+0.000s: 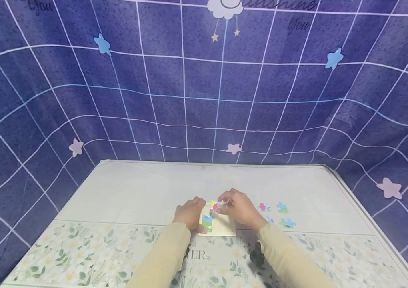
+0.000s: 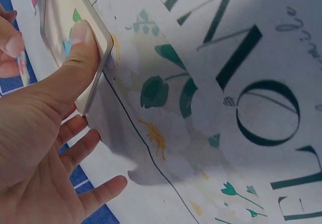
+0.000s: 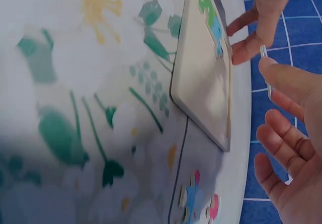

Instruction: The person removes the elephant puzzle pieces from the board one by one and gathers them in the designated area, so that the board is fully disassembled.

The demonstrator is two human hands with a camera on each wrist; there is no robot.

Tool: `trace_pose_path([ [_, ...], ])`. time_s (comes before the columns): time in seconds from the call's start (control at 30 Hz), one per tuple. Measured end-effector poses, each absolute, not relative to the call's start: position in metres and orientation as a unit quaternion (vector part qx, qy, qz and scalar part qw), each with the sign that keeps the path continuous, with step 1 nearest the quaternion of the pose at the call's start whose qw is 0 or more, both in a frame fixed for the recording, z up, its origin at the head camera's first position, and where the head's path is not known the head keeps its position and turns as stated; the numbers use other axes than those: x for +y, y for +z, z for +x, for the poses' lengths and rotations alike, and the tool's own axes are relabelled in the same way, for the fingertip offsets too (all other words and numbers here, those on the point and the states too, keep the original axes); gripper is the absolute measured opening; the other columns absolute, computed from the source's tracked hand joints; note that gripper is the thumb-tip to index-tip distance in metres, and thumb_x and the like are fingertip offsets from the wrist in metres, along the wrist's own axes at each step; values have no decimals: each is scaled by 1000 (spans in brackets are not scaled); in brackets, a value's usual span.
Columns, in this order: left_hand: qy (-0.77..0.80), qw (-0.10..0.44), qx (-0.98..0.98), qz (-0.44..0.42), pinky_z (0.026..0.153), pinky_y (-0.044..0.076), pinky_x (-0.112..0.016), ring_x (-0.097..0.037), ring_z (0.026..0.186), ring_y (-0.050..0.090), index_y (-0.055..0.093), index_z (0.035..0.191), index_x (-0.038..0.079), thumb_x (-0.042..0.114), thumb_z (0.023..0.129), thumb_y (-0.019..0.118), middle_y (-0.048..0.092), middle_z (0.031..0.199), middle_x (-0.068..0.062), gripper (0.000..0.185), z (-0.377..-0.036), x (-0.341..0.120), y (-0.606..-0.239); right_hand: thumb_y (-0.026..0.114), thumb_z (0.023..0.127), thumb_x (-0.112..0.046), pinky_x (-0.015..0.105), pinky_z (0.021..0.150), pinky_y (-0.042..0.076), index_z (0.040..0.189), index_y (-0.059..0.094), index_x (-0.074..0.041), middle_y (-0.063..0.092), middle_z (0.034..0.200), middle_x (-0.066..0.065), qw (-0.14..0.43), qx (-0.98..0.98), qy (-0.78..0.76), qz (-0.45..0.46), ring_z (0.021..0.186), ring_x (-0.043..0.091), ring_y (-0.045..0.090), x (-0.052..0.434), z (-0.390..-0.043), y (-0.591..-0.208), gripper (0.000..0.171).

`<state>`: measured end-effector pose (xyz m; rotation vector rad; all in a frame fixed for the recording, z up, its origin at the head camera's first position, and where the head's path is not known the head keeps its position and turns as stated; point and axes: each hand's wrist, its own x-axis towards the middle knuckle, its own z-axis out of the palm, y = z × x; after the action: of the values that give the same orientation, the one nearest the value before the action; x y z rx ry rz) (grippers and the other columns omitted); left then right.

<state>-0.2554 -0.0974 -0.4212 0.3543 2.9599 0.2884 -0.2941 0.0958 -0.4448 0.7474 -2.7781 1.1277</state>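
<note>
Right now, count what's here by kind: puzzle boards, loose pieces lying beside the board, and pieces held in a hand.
Puzzle board: 1
Loose pieces beside it: 4
Held piece, pinched by the right hand: 1
Total: 6

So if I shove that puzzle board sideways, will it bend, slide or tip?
The puzzle board looks like a flat, stiff panel with rounded corners, so it probably slides rather than bends. Lying flat on the smooth tablecloth, it seems unlikely to tip. The left hand presses its thumb on one edge, which likely keeps it from skating while the right hand holds a piece.
</note>
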Motion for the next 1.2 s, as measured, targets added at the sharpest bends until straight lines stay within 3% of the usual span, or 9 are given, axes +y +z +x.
trace_pose_path([
  [0.53,103,64,986,119,98,52,-53,-30,121,57,54,137,5,30,66,93,59,131,-8,85,-256,-99,-426,82,86,-20,32,72,52,108,74,-10,65,97,4,35,-896,355,264,89,23,61,134,-280,-438,25],
  [0.73,104,55,986,119,101,51,-55,-29,122,58,54,138,6,32,65,92,59,131,-8,85,-255,-98,-428,81,87,-19,29,63,51,110,74,-12,63,93,7,18,-899,364,243,82,23,59,148,-275,-438,25],
  [0.93,109,51,986,118,101,51,-56,-29,121,58,55,136,6,32,65,91,61,129,-8,83,-253,-98,-429,83,85,-17,37,75,54,107,74,-12,66,95,5,35,-902,344,258,89,26,62,162,-270,-439,25],
  [1.2,106,53,985,122,98,52,-54,-28,118,59,56,132,8,31,65,91,61,124,-6,79,-254,-98,-429,81,85,-15,40,77,56,107,73,-10,69,101,2,27,-895,338,291,89,24,63,184,-259,-439,23],
])
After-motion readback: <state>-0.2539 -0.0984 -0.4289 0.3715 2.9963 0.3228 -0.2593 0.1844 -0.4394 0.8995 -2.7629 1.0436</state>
